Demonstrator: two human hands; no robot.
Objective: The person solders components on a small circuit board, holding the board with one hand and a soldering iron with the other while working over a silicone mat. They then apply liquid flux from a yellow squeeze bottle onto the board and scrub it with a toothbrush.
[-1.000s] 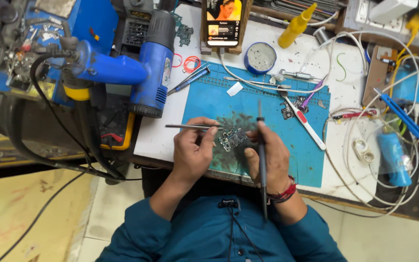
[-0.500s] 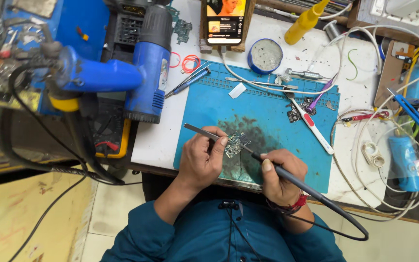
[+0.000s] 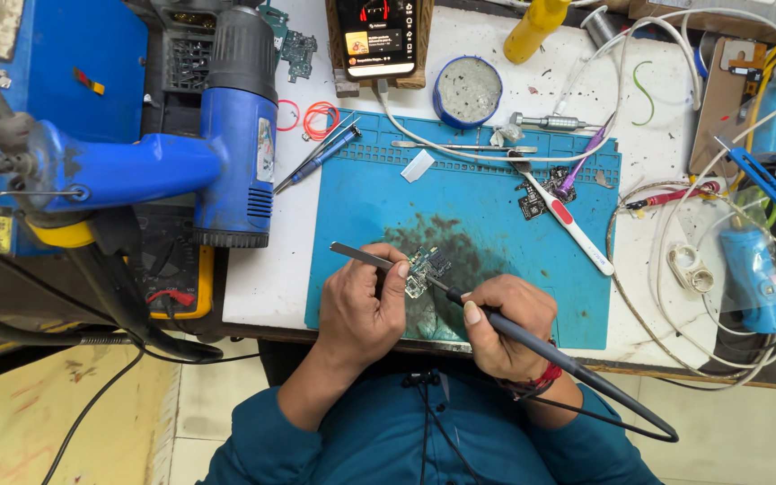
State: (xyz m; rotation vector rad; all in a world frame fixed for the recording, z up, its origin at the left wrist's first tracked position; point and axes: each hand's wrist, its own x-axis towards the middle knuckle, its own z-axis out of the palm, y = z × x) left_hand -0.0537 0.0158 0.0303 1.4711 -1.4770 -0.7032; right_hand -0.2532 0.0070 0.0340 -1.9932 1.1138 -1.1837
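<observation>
A small circuit board (image 3: 427, 268) lies on a dark, stained patch of the blue work mat (image 3: 379, 198). My left hand (image 3: 361, 310) grips metal tweezers (image 3: 358, 255) whose tips reach the board's left side. My right hand (image 3: 503, 325) holds a dark soldering iron (image 3: 532, 343) like a pen, its tip touching the board's right edge. The iron's cable (image 3: 639, 431) trails off over the table edge to the lower right.
A blue hot-air gun (image 3: 235, 135) rests on its stand at the left. A phone (image 3: 376, 36) leans at the back beside a round tin (image 3: 467, 90) and a yellow bottle (image 3: 536, 27). A white-and-red toothbrush (image 3: 568, 224), another small board (image 3: 532, 202), spare tweezers, screwdrivers and cables crowd the right.
The soldering iron swung from upright to lying low with its tip on the board. The tweezers tilted down toward the board. My head moved closer, so the view shifted.
</observation>
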